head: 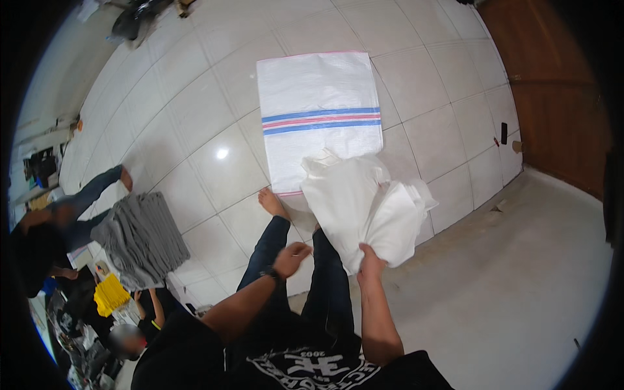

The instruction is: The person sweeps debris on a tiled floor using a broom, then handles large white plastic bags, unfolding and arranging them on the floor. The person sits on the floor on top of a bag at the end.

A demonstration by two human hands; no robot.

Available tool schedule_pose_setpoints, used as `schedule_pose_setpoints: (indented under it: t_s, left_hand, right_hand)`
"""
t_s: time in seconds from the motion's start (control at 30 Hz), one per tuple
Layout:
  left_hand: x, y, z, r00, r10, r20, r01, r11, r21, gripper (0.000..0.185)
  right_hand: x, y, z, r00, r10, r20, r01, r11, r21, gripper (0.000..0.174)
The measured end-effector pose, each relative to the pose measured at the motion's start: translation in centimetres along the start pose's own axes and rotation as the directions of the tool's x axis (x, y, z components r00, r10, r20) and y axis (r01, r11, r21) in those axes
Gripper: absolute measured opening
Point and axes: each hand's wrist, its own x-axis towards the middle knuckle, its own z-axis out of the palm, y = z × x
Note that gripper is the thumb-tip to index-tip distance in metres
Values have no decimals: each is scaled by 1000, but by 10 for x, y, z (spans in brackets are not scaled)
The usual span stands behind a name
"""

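Note:
My right hand (373, 261) grips a bunched, thin white bag (341, 200), apparently plastic, gathering its near end in the fist. The rest of the bag puffs out forward and covers the near right corner of a white woven sack (317, 83). That sack lies flat on the floor, with blue and pink stripes across it and pink edging. Over my lap, apart from the bag, hovers my left hand (292, 259) with bent fingers and a dark band on its wrist. Its fingertips are turned partly away, and no large object shows in it.
White floor tiles (195, 185) surround the sack. To the left rises a tall stack of folded grey cloth (141, 239), with a yellow stack (111, 295) behind it. Other people are there, one with a bare foot (126, 178). A brown wooden door (560, 122) stands at right.

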Motion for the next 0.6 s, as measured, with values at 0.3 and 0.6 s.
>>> schedule_pose_setpoints:
  t_s: [0.3,0.6]
  left_hand:
    - [269,-78,-61,895,396,-203,-164,718,677,33]
    - [471,-104,157,997,-20,75,-62,381,922,54]
  right_hand:
    - [-50,15,-155,978,207,-1,-203,960,-191,70]
    - [-71,63,-147,692,656,-301,-722,643,-256,73]
